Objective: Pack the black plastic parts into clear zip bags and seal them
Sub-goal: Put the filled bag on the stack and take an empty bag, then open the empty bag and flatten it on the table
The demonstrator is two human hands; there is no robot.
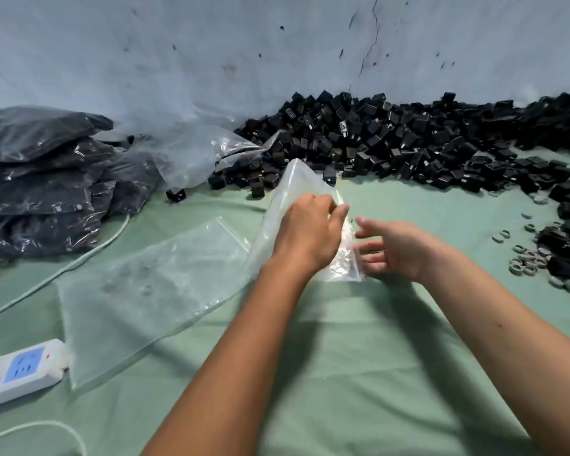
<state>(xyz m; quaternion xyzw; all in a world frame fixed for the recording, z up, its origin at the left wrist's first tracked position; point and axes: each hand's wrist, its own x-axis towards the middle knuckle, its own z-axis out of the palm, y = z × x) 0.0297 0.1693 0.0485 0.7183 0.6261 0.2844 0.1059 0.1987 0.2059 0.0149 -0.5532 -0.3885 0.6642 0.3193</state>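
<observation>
**Two hands at an empty bag**

The left hand pinches the top edge of a clear zip bag. The bag stands up under that hand and leans away from the person. No black parts show inside it.

The right hand is just to the right of the pinch. Its fingers are spread and loose. The fingertips are at the bag's near corner, but I cannot tell if they touch it.

The pile of black plastic parts lies past both hands, by the wall. A second flat clear bag lies left of the left hand. Packed bags are stacked far left.
</observation>
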